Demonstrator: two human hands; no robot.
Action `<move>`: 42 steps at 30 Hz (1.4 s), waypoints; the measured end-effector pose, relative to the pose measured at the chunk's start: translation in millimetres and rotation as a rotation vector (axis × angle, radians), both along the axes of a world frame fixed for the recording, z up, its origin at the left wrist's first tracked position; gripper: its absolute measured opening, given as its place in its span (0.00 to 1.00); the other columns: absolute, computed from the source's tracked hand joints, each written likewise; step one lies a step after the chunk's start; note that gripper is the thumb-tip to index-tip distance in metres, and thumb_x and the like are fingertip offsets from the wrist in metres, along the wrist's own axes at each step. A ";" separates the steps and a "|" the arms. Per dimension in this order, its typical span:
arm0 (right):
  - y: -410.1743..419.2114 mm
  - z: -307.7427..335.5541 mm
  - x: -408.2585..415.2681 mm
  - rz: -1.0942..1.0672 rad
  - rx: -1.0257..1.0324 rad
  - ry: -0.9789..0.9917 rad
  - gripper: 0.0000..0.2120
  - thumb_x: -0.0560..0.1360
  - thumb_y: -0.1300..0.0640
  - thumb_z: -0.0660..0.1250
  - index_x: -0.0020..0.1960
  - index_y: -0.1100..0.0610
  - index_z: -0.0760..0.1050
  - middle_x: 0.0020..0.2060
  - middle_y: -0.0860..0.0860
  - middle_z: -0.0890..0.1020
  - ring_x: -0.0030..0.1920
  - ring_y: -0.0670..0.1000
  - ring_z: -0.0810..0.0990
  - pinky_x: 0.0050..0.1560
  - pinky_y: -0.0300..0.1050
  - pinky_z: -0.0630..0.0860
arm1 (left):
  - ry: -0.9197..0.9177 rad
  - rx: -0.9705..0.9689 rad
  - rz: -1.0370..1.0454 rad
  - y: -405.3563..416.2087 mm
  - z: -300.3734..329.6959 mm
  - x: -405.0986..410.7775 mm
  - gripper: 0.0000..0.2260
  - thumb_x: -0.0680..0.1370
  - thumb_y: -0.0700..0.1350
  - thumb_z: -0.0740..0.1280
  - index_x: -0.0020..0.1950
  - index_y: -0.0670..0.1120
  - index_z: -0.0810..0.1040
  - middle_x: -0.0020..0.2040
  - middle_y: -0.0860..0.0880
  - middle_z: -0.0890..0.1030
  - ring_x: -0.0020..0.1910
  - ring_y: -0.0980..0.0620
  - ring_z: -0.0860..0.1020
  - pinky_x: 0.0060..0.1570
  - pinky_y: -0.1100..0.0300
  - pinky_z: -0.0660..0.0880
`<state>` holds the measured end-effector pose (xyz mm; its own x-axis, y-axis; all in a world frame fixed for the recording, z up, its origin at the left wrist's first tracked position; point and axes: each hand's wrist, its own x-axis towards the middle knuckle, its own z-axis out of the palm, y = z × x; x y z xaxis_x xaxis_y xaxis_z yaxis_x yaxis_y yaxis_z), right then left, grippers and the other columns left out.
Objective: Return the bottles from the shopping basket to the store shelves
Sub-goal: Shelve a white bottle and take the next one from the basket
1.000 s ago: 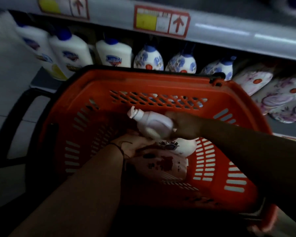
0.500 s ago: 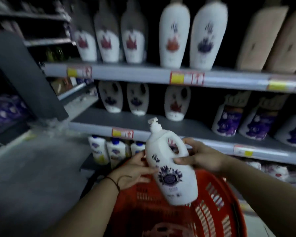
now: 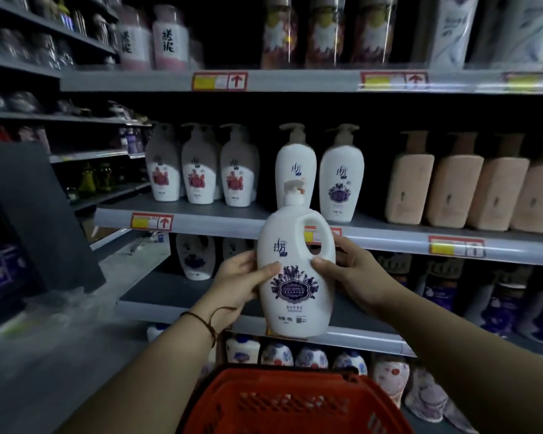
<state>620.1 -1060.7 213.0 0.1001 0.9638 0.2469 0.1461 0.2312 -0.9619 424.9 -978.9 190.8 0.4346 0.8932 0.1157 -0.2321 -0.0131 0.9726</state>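
Observation:
I hold a white pump bottle with a purple flower label [image 3: 295, 270] upright in front of the shelves, above the red shopping basket [image 3: 292, 402]. My left hand [image 3: 242, 283] grips its left side and my right hand [image 3: 348, 274] grips its handle side. Behind it, the middle shelf [image 3: 220, 219] carries matching white pump bottles: a purple-label one [image 3: 340, 177] and three red-label ones [image 3: 201, 170]. The basket's inside is out of sight at the frame's bottom edge.
Tan square bottles [image 3: 458, 186] fill the middle shelf's right part. The shelf below [image 3: 170, 296] has an open stretch with a white bottle [image 3: 195, 258] at the back. Small bottles [image 3: 295, 355] line the bottom shelf. A dark end panel [image 3: 44, 220] stands at left.
Both hands have lifted the purple-label bottle out of the basket and raised it upright to the level of the middle shelf. My view has tilted up from the basket to the shelves.

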 end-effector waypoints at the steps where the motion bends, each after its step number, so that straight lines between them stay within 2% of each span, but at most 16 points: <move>1: 2.3 1.1 -0.8 -0.020 0.002 0.017 0.20 0.73 0.60 0.71 0.64 0.53 0.73 0.54 0.56 0.84 0.55 0.58 0.83 0.58 0.62 0.77 | 0.006 0.018 0.003 1.5 4.6 -1.4 0.14 0.71 0.38 0.72 0.55 0.48 0.79 0.50 0.50 0.84 0.47 0.54 0.83 0.44 0.58 0.80; 4: 9.2 -0.6 -3.6 -0.037 -0.006 0.034 0.20 0.73 0.59 0.72 0.63 0.56 0.71 0.53 0.57 0.84 0.53 0.58 0.84 0.57 0.63 0.77 | 0.032 0.056 0.020 4.5 10.7 -6.7 0.12 0.71 0.38 0.73 0.52 0.50 0.79 0.47 0.52 0.85 0.42 0.58 0.83 0.38 0.63 0.80; 7: 13.3 -8.2 -9.8 -0.028 -0.004 0.037 0.20 0.73 0.59 0.72 0.63 0.56 0.71 0.52 0.55 0.85 0.53 0.56 0.84 0.57 0.60 0.78 | 0.039 0.050 0.038 7.2 3.0 -14.3 0.13 0.70 0.38 0.73 0.52 0.50 0.79 0.48 0.51 0.85 0.44 0.56 0.83 0.41 0.60 0.80; 9: 15.6 -18.1 -14.9 -0.006 0.000 0.044 0.22 0.73 0.60 0.71 0.66 0.53 0.72 0.53 0.54 0.84 0.53 0.55 0.84 0.56 0.56 0.79 | 0.046 0.030 0.046 9.5 -9.7 -19.5 0.14 0.70 0.38 0.73 0.53 0.49 0.79 0.49 0.51 0.85 0.46 0.54 0.84 0.43 0.58 0.81; 12: 20.8 -43.8 -20.2 0.060 -0.044 0.044 0.25 0.73 0.58 0.71 0.67 0.45 0.72 0.56 0.54 0.83 0.55 0.55 0.83 0.55 0.54 0.80 | 0.061 -0.028 0.047 11.2 -38.6 -26.5 0.13 0.71 0.37 0.73 0.52 0.48 0.79 0.47 0.51 0.86 0.44 0.54 0.84 0.41 0.58 0.81; 17: 27.9 -106.7 -17.9 0.102 -0.179 0.062 0.27 0.73 0.55 0.72 0.69 0.42 0.70 0.57 0.53 0.83 0.56 0.56 0.82 0.55 0.54 0.78 | 0.157 -0.153 0.036 18.1 -99.8 -29.9 0.15 0.71 0.35 0.73 0.56 0.43 0.78 0.50 0.46 0.85 0.46 0.50 0.84 0.41 0.55 0.81; 19: 31.9 -129.3 -14.4 0.078 -0.241 0.057 0.26 0.73 0.54 0.72 0.68 0.42 0.71 0.57 0.52 0.83 0.56 0.54 0.83 0.53 0.52 0.79 | 0.220 -0.187 0.017 23.2 -120.7 -24.5 0.15 0.70 0.37 0.73 0.56 0.43 0.78 0.51 0.45 0.85 0.48 0.48 0.84 0.44 0.52 0.81; 23: 51.7 -151.4 4.3 -0.016 -0.294 0.039 0.21 0.74 0.54 0.71 0.66 0.48 0.74 0.53 0.52 0.84 0.51 0.53 0.84 0.45 0.46 0.80 | 0.272 -0.211 -0.004 45.7 -141.3 1.9 0.12 0.72 0.38 0.73 0.54 0.42 0.79 0.49 0.44 0.85 0.46 0.47 0.83 0.45 0.52 0.80; 27: 91.9 -148.7 37.8 -0.187 -0.290 0.072 0.21 0.71 0.56 0.74 0.60 0.59 0.72 0.50 0.57 0.84 0.48 0.55 0.85 0.43 0.49 0.81 | 0.230 -0.160 0.005 87.1 -136.3 41.0 0.08 0.73 0.36 0.71 0.51 0.41 0.79 0.45 0.45 0.84 0.37 0.54 0.83 0.38 0.60 0.80; 29: 113.2 -142.4 53.4 -0.225 -0.266 0.090 0.20 0.71 0.56 0.74 0.59 0.59 0.72 0.51 0.57 0.84 0.49 0.56 0.85 0.43 0.52 0.82 | 0.198 -0.145 0.001 109.8 -128.9 60.8 0.09 0.73 0.36 0.71 0.52 0.42 0.79 0.45 0.47 0.84 0.36 0.57 0.83 0.36 0.62 0.80; 31: 131.9 -136.9 66.6 -0.257 -0.224 0.103 0.21 0.71 0.57 0.74 0.60 0.60 0.72 0.51 0.57 0.84 0.49 0.56 0.84 0.44 0.51 0.82 | 0.171 -0.134 -0.010 131.8 -124.0 78.0 0.07 0.73 0.36 0.71 0.49 0.44 0.79 0.44 0.49 0.84 0.36 0.59 0.83 0.35 0.64 0.80; 33: 147.9 -134.5 79.0 -0.288 -0.198 0.076 0.23 0.70 0.55 0.74 0.62 0.59 0.73 0.52 0.56 0.84 0.50 0.55 0.84 0.49 0.51 0.82 | 0.154 -0.113 -0.020 151.0 -121.8 92.7 0.07 0.73 0.37 0.71 0.48 0.46 0.79 0.45 0.49 0.84 0.38 0.58 0.83 0.38 0.62 0.80; 37: 170.3 -136.4 97.8 -0.281 -0.171 0.044 0.22 0.71 0.57 0.73 0.63 0.58 0.74 0.54 0.55 0.83 0.52 0.54 0.83 0.55 0.51 0.80 | 0.128 -0.077 0.007 180.1 -131.5 113.8 0.10 0.71 0.36 0.73 0.50 0.43 0.78 0.54 0.43 0.83 0.49 0.50 0.82 0.52 0.53 0.79; 39: 175.7 -138.7 102.2 -0.290 -0.177 -0.006 0.22 0.72 0.60 0.72 0.64 0.57 0.73 0.56 0.54 0.82 0.53 0.51 0.82 0.54 0.46 0.80 | 0.138 -0.063 0.044 187.2 -139.8 119.7 0.13 0.69 0.35 0.74 0.51 0.42 0.78 0.58 0.41 0.81 0.53 0.48 0.81 0.58 0.52 0.77; 42: 182.8 -141.9 106.1 -0.360 -0.200 -0.116 0.23 0.73 0.59 0.72 0.66 0.56 0.72 0.57 0.53 0.80 0.57 0.53 0.79 0.61 0.49 0.76 | 0.165 -0.026 0.088 192.0 -152.4 125.0 0.19 0.67 0.36 0.76 0.55 0.41 0.76 0.63 0.44 0.78 0.61 0.49 0.77 0.65 0.52 0.72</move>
<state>726.3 -877.8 71.0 0.4215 0.9025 0.0880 0.2928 -0.0436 -0.9552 550.0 -786.9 38.4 0.3659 0.9303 0.0255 -0.0682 -0.0005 0.9977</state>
